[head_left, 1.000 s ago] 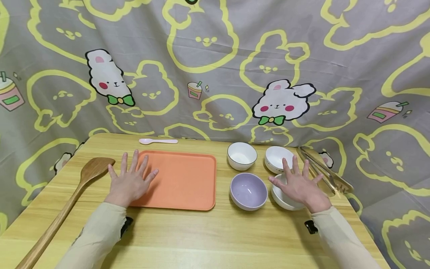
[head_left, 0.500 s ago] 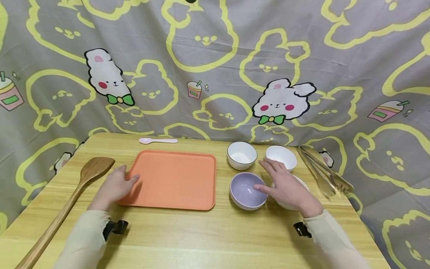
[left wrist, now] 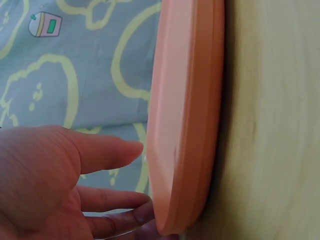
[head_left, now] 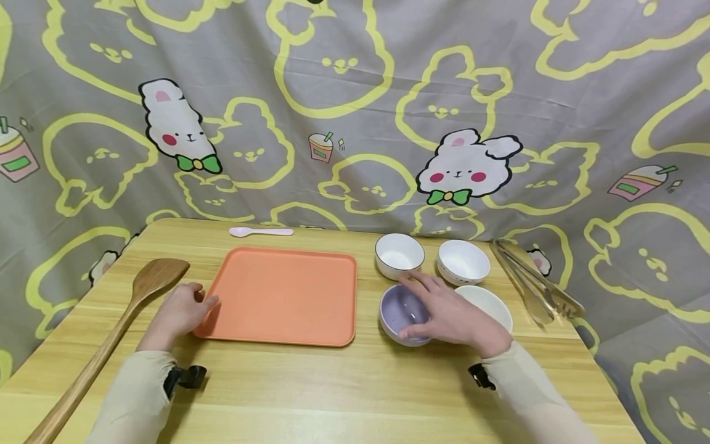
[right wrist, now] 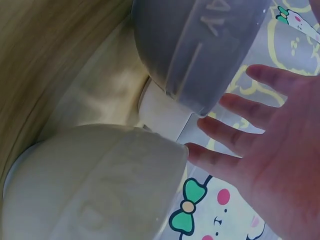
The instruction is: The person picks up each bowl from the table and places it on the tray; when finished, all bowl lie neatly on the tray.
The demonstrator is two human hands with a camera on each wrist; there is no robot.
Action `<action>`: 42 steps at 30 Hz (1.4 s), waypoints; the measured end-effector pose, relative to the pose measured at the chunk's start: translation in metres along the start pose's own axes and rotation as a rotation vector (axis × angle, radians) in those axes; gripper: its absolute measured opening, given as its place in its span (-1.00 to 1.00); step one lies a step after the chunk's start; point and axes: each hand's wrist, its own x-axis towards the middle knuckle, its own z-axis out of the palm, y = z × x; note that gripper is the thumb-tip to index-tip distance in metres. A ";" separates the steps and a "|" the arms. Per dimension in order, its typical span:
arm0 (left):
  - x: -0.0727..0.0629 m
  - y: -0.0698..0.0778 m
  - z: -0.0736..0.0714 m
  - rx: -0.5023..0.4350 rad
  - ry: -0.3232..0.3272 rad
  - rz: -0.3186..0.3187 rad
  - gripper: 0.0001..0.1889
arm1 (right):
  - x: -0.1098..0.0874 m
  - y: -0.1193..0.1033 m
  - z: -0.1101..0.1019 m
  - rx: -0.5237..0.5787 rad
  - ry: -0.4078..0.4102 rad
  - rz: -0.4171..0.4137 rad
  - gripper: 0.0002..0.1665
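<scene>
My left hand (head_left: 177, 313) is at the left edge of an orange tray (head_left: 288, 296). In the left wrist view its thumb is stretched toward the rim, and the fingertips (left wrist: 145, 212) are right at the tray's corner. Over a purple bowl (head_left: 400, 308) hovers my right hand (head_left: 452, 311), fingers spread, overlapping the bowl's right side in the head view. The right wrist view shows those fingers (right wrist: 235, 137) loose near the rims of the purple bowl and a white bowl (right wrist: 95, 185). That white bowl (head_left: 490, 306) is partly hidden behind the right hand in the head view.
Two more white bowls, one with a dark rim (head_left: 399, 251) and one patterned (head_left: 463, 262), stand behind. Metal tongs (head_left: 527, 280) lie at the right edge. A wooden spatula (head_left: 124, 327) lies on the left, a pink spoon (head_left: 262, 232) at the back. A patterned cloth (head_left: 355, 123) hangs behind.
Both hands were spread out in the air. The left has come down and left to the tray's edge. The right has moved left from the white bowls to over the purple bowl.
</scene>
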 end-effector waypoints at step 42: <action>-0.001 -0.001 -0.005 0.080 -0.051 0.016 -0.70 | 0.014 -0.017 0.012 -0.001 -0.081 0.029 0.06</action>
